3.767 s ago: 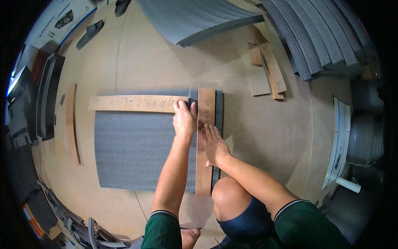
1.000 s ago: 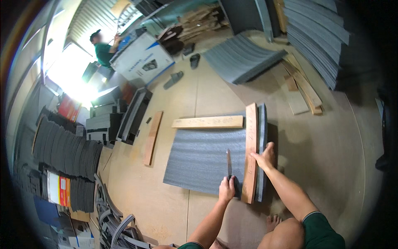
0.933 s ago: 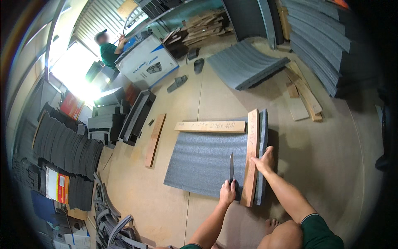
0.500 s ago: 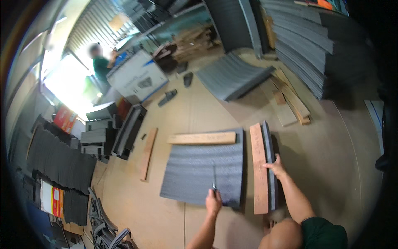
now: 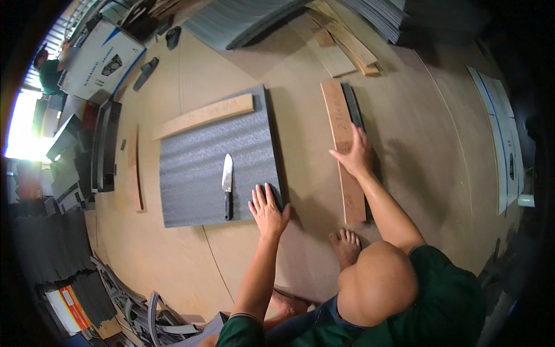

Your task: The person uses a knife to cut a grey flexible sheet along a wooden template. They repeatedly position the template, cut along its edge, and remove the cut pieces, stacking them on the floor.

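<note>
A knife (image 5: 228, 176) with a black handle lies on the stack of grey foam sheets (image 5: 191, 179). My left hand (image 5: 270, 214) rests open, fingers spread, at the near right corner of that foam. Along the foam's far edge lies a pale wooden board (image 5: 205, 115). To the right, a reddish wooden board (image 5: 347, 185) with handwriting sits over a dark grey foam strip (image 5: 352, 104). On this board lies my right hand (image 5: 356, 155), thumb stretched toward its left edge and fingers toward the strip; nothing is lifted.
A narrow wooden strip (image 5: 134, 168) lies left of the foam. Beyond are a curved foam stack (image 5: 243, 20) and loose planks (image 5: 350, 43). Foam offcuts (image 5: 136, 306) crowd the lower left; a flat white panel (image 5: 498, 141) lies right. Another person (image 5: 51, 72) is beside a large white box (image 5: 103, 61).
My left hand has let go of the knife, which now lies on the foam, and moved to the foam's corner. My right hand's grip has loosened on the board. The view has tilted down.
</note>
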`<state>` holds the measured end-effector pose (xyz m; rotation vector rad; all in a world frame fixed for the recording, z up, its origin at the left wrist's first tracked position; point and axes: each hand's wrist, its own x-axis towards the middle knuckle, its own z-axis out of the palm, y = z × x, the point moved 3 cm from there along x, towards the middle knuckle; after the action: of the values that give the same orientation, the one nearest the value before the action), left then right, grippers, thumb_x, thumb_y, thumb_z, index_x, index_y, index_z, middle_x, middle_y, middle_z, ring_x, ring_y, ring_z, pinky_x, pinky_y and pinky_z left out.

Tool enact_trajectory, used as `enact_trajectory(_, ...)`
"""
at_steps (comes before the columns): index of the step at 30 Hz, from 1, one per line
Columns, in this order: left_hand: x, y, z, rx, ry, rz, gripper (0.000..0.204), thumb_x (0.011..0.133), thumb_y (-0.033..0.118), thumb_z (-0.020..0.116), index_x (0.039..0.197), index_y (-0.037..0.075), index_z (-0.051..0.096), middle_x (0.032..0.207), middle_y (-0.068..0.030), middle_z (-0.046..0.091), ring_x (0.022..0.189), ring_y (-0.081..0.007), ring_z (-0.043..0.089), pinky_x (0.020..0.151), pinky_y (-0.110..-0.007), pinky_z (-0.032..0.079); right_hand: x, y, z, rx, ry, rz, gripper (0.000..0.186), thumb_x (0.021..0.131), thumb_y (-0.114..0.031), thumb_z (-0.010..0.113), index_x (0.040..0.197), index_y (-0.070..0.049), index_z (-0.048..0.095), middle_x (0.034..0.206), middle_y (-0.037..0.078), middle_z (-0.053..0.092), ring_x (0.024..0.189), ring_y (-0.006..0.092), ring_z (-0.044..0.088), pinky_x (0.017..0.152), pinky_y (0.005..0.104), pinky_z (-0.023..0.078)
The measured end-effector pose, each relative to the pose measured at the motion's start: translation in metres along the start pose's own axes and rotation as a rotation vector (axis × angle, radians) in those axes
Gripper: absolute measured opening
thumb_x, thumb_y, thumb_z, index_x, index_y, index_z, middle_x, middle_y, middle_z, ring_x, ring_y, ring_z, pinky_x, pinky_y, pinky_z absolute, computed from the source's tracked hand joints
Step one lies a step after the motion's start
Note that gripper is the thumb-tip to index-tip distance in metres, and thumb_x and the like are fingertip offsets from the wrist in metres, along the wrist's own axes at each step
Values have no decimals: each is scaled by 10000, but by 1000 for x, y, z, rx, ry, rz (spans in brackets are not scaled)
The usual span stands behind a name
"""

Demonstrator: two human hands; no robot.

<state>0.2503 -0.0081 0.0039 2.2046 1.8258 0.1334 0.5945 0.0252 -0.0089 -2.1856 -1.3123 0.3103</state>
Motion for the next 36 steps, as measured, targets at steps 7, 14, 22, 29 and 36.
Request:
enact_trajectory(7, -19, 15, -10, -183, 146, 134, 783, 917, 296, 782, 1590, 53, 465, 1603, -237, 476, 1517, -438, 396, 1252, -560, 306, 2, -11, 8, -182, -113, 91, 1130, 777, -223, 860, 1716, -172, 233, 1638, 183, 420, 1521, 414, 385, 1211, 671, 316)
enact_trajectory(14, -39, 95, -29, -992, -200, 197, 752, 942, 165, 797, 1589, 24, 441, 1495, -208, 585, 1375, -367, 571, 1159, -480, 455, -4, -82, -11, 638, -223, -20, 1112, 743, -50, 881, 1668, 49, 273, 1683, 276, 383, 1576, 345, 371, 1312, 420, 281)
enact_trajectory(22, -41, 23, -54, -1552, 60, -233, 661, 995, -20, 639, 1608, 42, 398, 1374, -115, 607, 1115, -180, 651, 904, -323, 564, -6, -156, 1, 777, -233, -251, 1208, 795, -554, 909, 1692, -46, 278, 1676, 309, 341, 1578, 456, 309, 1274, 591, 289)
enact_trajectory(29, -71, -146, -56, -620, 675, -441, 810, 976, -3, 704, 1683, 0, 308, 1644, -239, 439, 1445, -333, 490, 1197, -433, 398, -12, -7, -12, -345, -205, 101, 1246, 716, -510, 943, 1713, -220, 254, 1677, 354, 276, 1543, 525, 320, 1210, 671, 326)
enact_trajectory(36, -150, -208, -5, -107, 522, -923, 842, 967, 303, 756, 1698, 179, 356, 1349, -350, 608, 1201, -473, 599, 1023, -516, 498, -32, -14, -17, -127, -220, -2, 1150, 697, -466, 947, 1655, -169, 386, 1565, 353, 440, 1417, 526, 482, 1164, 586, 437)
